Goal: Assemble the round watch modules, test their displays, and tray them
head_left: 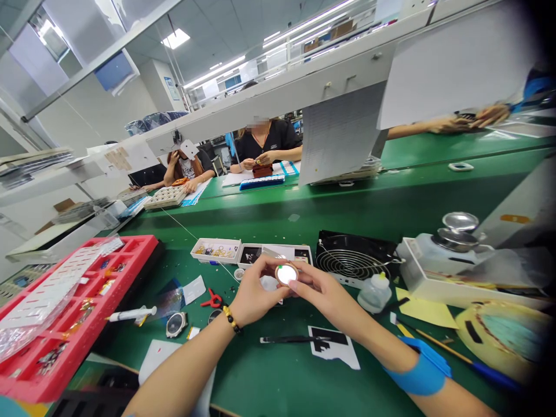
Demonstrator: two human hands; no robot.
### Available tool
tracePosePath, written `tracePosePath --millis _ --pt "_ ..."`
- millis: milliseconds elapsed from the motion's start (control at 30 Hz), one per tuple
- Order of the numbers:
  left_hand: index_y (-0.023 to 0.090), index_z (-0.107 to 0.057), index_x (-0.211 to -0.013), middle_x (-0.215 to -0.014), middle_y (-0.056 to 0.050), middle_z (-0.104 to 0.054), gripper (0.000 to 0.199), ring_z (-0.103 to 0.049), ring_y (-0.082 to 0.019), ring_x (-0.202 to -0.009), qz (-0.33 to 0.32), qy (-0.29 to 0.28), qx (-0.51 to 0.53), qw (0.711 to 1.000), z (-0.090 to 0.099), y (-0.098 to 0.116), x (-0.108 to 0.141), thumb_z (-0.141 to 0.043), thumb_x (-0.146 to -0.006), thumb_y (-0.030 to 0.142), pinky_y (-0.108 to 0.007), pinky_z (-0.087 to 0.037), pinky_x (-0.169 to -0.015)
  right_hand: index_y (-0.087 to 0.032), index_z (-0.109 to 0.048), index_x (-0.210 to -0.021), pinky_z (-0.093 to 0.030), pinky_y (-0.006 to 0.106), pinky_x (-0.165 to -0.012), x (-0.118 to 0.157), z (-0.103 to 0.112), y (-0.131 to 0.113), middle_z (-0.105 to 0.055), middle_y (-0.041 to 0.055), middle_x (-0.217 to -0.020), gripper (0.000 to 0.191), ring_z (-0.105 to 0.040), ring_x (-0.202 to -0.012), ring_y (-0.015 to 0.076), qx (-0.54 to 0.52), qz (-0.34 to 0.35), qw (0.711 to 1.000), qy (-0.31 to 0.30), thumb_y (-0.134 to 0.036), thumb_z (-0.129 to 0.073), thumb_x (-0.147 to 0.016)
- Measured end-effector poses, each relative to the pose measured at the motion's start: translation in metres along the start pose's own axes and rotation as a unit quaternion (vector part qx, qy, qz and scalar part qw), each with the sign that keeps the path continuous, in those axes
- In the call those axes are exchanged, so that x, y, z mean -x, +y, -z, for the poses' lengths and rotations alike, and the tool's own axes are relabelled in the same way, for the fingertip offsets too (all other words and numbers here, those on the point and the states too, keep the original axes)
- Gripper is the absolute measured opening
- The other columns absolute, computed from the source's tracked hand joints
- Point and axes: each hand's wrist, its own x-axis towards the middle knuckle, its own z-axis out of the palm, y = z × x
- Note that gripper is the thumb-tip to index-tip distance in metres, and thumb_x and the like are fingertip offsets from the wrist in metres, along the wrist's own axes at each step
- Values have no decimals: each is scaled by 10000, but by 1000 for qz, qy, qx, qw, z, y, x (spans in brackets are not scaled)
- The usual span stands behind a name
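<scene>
We have both hands up over the green table [278,385], together on one small round piece [287,274]. The round piece is off the table, about mid-view, its bright face toward us, with a brownish rim and a green spot near the top. Left hand [254,292]: thumb and index pinching the rim from the left, bead bracelet [231,320] on the wrist. Right hand [316,284]: thumb on the lower edge of the face, index up by the rim, so also pinching; blue band [419,368] on that forearm. Other fingers look curled behind; we can't tell exactly how.

Below the hands, black tweezers [280,340] lie flat, one end over a white sheet [347,354] with black patches. Left of the left hand: red pliers [212,299], a round watch case [176,325], a syringe [132,314], then a big red tray [145,246] of small parts in compartments. Behind the hands, two white boxes [228,260] sit end to end, a black fan [354,259] to their right. Near the right forearm we note a squeeze bottle [374,294], a yellow sheet [428,311] and a brush [460,354]. Across the table, a co-worker in black [278,138] has both hands raised around something small.
</scene>
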Motion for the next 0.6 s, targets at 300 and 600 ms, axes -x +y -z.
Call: tracePosePath --millis 300,600 --pt "184 -658 -1129 -1056 -58 -719 431 -665 -185 -914 -3 -1 -10 1000 0 1 0 -854 -746 166 -325 -524 -872 -242 -630 -1343 -579 418 -988 1 -1 -4 -695 78 -1331 435 -673 -1184 295 -4 -2 1000 -1 -475 -641 -976" --pt "180 -650 -1122 -1066 -68 -718 464 -664 -185 -903 0 -7 6 1000 0 2 -1 -901 -744 272 -335 -533 -883 -220 -617 -1329 -577 463 -1000 0 -2 -5 -737 95 -1223 487 -709 -1088 290 -20 -12 1000 1 -502 -673 -937"
